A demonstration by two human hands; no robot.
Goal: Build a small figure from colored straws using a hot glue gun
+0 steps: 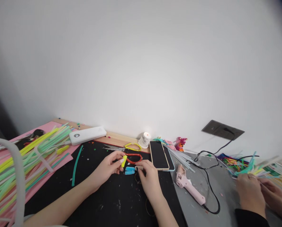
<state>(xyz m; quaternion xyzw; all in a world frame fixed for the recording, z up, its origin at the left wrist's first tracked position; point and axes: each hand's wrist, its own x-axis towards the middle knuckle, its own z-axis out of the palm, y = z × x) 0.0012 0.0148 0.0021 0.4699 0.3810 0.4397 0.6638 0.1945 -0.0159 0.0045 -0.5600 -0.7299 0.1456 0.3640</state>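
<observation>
Between the thumb and fingers of my left hand (111, 164) is a short bright yellow piece (124, 161), pinched upright above the black mat (103, 201). My right hand (149, 176) is low over the mat, its fingers bent together around a small pale end that I cannot make out. Two short blue pieces (129, 170) lie side by side just left of those fingertips. Behind my hands rest scissors with one yellow handle (133, 146) and one red handle (135, 158).
Coloured strips (43, 151) cover pink paper at left, beside a white power bank (88, 135). A paper cup (145, 140), a phone (158, 155) and a corded pink glue gun (190, 187) are to the right. Another person's hands (251, 192) work at far right.
</observation>
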